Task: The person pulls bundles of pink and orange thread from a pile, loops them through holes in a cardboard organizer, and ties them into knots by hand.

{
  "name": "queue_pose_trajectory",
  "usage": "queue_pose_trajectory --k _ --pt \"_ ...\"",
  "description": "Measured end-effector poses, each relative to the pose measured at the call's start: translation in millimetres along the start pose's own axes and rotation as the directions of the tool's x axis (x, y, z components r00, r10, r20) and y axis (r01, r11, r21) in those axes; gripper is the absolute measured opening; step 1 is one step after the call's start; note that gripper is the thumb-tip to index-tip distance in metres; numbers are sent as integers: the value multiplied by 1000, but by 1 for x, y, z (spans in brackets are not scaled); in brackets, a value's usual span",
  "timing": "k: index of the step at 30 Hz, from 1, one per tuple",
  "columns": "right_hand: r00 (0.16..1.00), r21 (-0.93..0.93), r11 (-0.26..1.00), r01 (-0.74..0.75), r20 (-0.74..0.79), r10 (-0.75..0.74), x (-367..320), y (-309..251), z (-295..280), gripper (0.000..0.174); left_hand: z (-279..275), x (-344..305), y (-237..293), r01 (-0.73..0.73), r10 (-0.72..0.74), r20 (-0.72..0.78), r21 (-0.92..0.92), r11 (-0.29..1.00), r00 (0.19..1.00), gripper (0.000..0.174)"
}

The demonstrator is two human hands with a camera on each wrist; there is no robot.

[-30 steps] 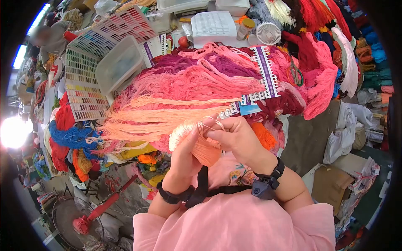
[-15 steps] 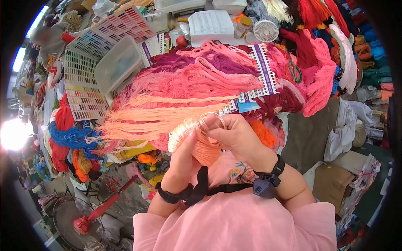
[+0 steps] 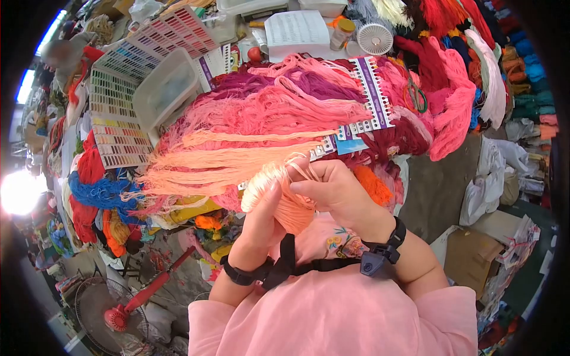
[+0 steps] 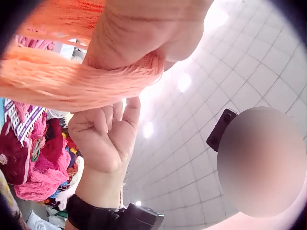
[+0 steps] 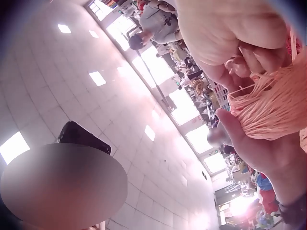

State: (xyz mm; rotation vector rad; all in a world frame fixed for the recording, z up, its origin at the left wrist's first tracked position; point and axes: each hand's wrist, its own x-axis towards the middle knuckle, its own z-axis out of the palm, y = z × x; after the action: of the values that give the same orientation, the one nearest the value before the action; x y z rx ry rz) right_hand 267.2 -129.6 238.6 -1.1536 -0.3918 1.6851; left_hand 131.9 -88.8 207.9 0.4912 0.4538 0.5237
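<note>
A bundled skein of peach embroidery thread (image 3: pixel 292 209) is held in front of the person's chest. My left hand (image 3: pixel 259 224) grips its body, the thumb lying along the near side. At the skein's upper end, my right hand (image 3: pixel 347 193) pinches a few strands between thumb and fingers, and a thin loop stands up there. In the left wrist view the peach skein (image 4: pixel 72 86) stretches across from the left hand's palm, with the right hand (image 4: pixel 108 139) below it. From the right wrist, curled right fingers (image 5: pixel 261 60) show close against the strands.
Peach hanks (image 3: pixel 208 169) and pink hanks (image 3: pixel 255 118) cover the table beyond the hands, threaded into punched cards (image 3: pixel 375 95). A colour chart (image 3: pixel 119 107) leans by a plastic tub (image 3: pixel 169 89) at left. Scissors (image 3: pixel 415 98) lie at right; a fan (image 3: pixel 116 317) stands lower left.
Both hands stay almost in place on the skein. The loop of thread at the right fingertips has changed shape, and the head view has shifted slightly.
</note>
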Motion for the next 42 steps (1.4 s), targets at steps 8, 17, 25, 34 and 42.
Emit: queue_pose_trajectory --k 8,17,25,34,42 --pt "999 99 994 49 -8 -48 1 4 1 7 3 1 2 -38 37 94 2 999 995 57" --pt "992 266 963 43 100 -72 2 11 -16 11 -2 -5 1 -30 14 -129 -120 992 992 62" --pt "992 72 990 123 27 -125 -1 5 -2 19 4 -5 -3 -43 30 -94 -135 990 995 61" --pt "989 51 997 50 137 -57 1 10 -22 14 -6 -6 -7 -44 41 -53 -66 997 998 57" --pt "994 -25 995 101 -36 -102 -3 4 -1 10 3 -4 -11 -57 59 -14 127 990 998 63"
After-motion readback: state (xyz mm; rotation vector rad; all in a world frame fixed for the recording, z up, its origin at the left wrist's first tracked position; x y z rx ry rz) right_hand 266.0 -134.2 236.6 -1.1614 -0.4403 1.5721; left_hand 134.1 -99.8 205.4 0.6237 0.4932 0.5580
